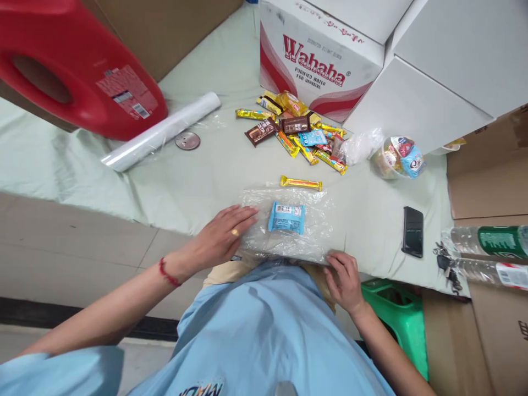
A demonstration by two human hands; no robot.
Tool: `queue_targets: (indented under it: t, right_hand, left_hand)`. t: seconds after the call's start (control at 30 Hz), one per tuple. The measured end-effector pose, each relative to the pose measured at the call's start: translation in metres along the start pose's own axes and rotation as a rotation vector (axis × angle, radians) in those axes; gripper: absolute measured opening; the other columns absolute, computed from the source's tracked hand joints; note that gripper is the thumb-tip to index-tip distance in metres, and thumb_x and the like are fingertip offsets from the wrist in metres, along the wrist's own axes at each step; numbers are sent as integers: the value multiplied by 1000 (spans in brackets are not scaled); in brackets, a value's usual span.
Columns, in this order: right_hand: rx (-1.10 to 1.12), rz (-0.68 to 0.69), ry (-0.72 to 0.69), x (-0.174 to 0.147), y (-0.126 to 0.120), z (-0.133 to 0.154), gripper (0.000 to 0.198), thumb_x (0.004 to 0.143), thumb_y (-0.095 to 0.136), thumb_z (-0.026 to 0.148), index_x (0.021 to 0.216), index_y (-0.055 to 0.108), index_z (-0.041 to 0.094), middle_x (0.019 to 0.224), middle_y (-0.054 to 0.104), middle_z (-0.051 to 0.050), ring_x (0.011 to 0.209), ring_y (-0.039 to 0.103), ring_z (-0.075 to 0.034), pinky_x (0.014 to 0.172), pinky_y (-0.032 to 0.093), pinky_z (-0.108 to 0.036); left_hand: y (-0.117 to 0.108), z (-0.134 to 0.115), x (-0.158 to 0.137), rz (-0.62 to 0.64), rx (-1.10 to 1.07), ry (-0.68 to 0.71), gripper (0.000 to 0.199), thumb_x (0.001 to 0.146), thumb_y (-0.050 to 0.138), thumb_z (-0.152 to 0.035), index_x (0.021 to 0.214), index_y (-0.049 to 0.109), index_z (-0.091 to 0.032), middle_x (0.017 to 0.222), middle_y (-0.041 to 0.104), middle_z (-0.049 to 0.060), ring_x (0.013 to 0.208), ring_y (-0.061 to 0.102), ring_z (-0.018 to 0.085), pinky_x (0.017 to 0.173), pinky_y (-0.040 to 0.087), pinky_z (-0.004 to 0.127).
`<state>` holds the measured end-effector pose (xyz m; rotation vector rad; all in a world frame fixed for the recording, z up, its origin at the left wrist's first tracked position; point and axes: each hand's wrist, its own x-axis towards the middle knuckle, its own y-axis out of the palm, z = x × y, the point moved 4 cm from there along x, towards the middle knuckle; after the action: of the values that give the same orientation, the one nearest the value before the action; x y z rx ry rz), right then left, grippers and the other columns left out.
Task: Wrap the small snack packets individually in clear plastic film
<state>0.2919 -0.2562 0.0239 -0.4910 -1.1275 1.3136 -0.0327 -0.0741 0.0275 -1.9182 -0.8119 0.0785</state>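
A sheet of clear plastic film (317,234) lies near the front edge of the table, wrinkled and shiny. On its middle rests a blue snack packet (286,218), label side up. My left hand (225,231) lies over the film's left edge, fingers stretched out flat and the thumb hidden beneath. At the film's lower right corner, my right hand (345,278) has its fingers curled over the edge with the thumb under them, gripping the film. Just beyond the film is a single yellow wrapped snack stick (301,182).
Farther back sit a pile of wrapped snacks (295,129) and a bowl of snacks (398,158). Leftward are a film roll (163,132), a round metal disc (187,140) and a red jug (82,66). A phone (413,232), keys (447,267) and bottles (490,242) lie right. A Wahaha box (317,60) stands behind.
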Motion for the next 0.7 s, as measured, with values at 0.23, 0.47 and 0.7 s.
queue_targets:
  t: [0.23,0.47,0.7]
  right_hand:
    - [-200,38,-74,-2,21,-7,70,97,57,6,161,41,29,137,65,-16,122,64,-30,97,57,-53]
    - [95,179,-97,36,11,-6,35,99,68,28,134,68,25,122,70,-14,106,67,-28,85,59,-46]
    - [374,106,291,83,-1,-25,32,102,60,42,81,71,22,86,70,-6,82,66,-21,76,54,-36]
  left_hand:
    - [-3,12,-55,112,25,101,61,91,56,-8,147,57,-29,159,56,13,146,56,25,127,40,52]
    - [-5,16,-32,-21,-42,24,20,102,58,-23,113,75,-26,133,76,10,120,72,22,112,53,45]
    - [-25,32,35,-126,-346,-290,39,105,47,-44,82,70,-23,95,79,8,109,71,25,96,57,42]
